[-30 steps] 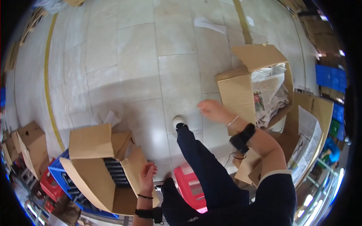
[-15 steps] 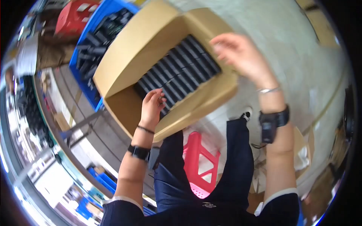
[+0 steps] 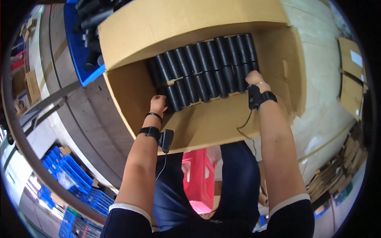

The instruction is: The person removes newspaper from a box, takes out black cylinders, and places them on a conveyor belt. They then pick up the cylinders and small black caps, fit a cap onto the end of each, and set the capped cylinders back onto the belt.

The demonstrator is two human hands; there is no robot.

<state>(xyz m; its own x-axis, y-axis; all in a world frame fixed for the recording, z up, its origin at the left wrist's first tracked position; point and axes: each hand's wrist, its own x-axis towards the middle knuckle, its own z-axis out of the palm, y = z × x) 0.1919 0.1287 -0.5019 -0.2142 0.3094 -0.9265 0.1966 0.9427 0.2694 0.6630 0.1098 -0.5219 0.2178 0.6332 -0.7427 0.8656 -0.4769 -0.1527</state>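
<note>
Inside the open cardboard box (image 3: 206,123) stand two rows of black cylinders (image 3: 204,57), packed side by side and slightly tilted. My left hand (image 3: 158,104) is inside the box at the left end of the near row, its fingers curled beside the last cylinder. At the opposite end of that row, my right hand (image 3: 254,77) is closed against the cylinders. Its fingertips are hidden, so I cannot tell whether it grips one. Each wrist wears a black strap with a small device and a cable.
A blue bin (image 3: 75,51) of loose black parts stands left of the box. Between my legs is a pink-red stool (image 3: 198,178). Flattened cardboard (image 3: 351,75) lies to the right, and blue crates (image 3: 71,170) are at the lower left beyond a curved-looking rail (image 3: 51,182).
My right hand has come down from above the box's right side to the near row's right end. My left hand stays at the left end. The view has turned and moved closer to the box.
</note>
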